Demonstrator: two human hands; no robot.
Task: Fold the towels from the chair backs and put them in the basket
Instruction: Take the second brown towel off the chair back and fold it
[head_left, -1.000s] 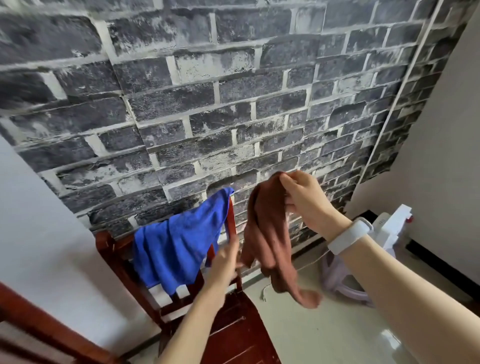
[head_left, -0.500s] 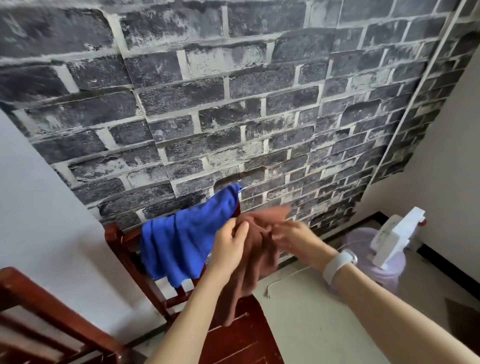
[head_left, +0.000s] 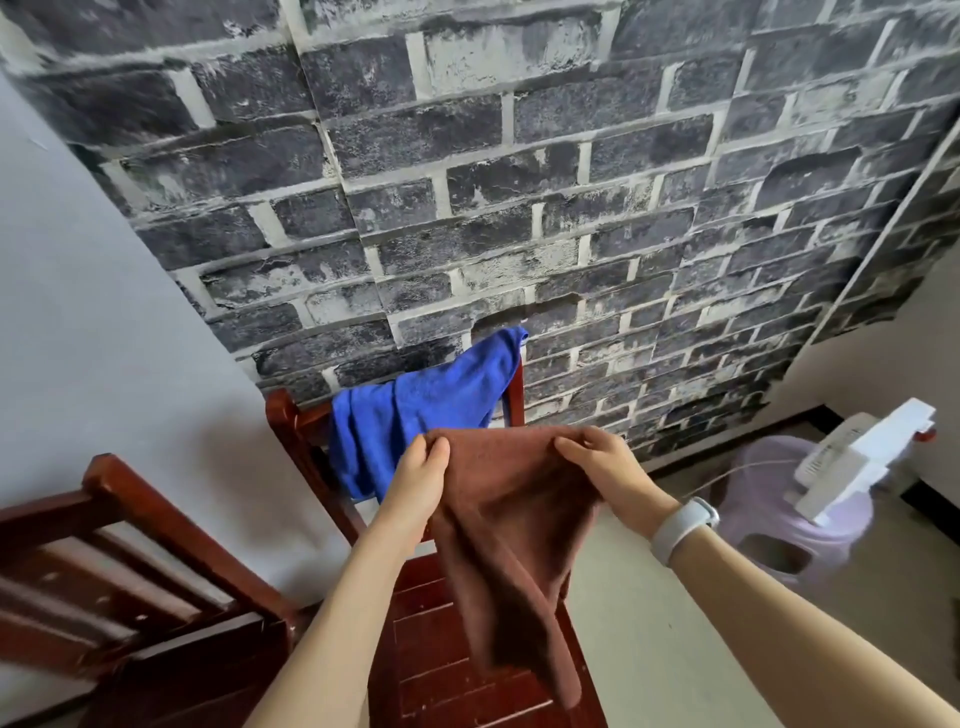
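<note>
A brown towel (head_left: 509, 540) hangs in front of me, stretched along its top edge between both hands. My left hand (head_left: 418, 480) pinches its left corner. My right hand (head_left: 597, 465) pinches the right corner, a white watch on that wrist. The lower part of the brown towel droops to a point over the chair seat. Behind it a blue towel (head_left: 415, 410) is draped over the back of a dark red wooden chair (head_left: 283, 415). No basket is in view.
A second dark red wooden chair (head_left: 156, 540) stands at the lower left. A pale purple plastic stool (head_left: 810, 540) with a white device (head_left: 862, 457) on it stands at the right by the wall. A grey brick-pattern wall fills the background.
My hands have drawn apart along the brown towel's top edge, spreading it from a bunched clump held up by my right hand into a flat stretched span.
</note>
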